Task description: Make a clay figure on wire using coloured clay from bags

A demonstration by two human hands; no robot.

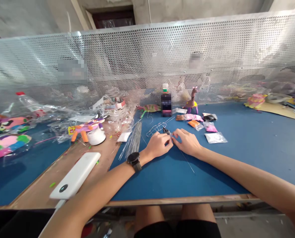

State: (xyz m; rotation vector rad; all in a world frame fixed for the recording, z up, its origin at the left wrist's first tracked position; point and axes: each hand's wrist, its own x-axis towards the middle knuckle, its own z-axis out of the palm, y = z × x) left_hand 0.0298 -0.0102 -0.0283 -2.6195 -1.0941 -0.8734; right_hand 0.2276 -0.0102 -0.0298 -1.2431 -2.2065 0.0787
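Both my hands meet at the middle of the blue table (249, 145). My left hand (158, 145), with a black watch (134, 160) on its wrist, is closed in a pinch on a thin wire (187, 161). My right hand (187, 141) is closed too, pinching the same wire, which trails toward me. A bent wire frame (157, 127) with a small dark tool beside it lies just beyond my fingers.
A bundle of straight wires (133, 140) lies to the left. A white power bank (74, 175) rests on a wooden board (60, 178). Small clay packets (207, 127), a clay dinosaur (192, 102), a bottle (166, 102), a white tape roll (96, 136) and bagged toys (7, 143) surround the area. A perforated metal screen (147, 59) runs along the back.
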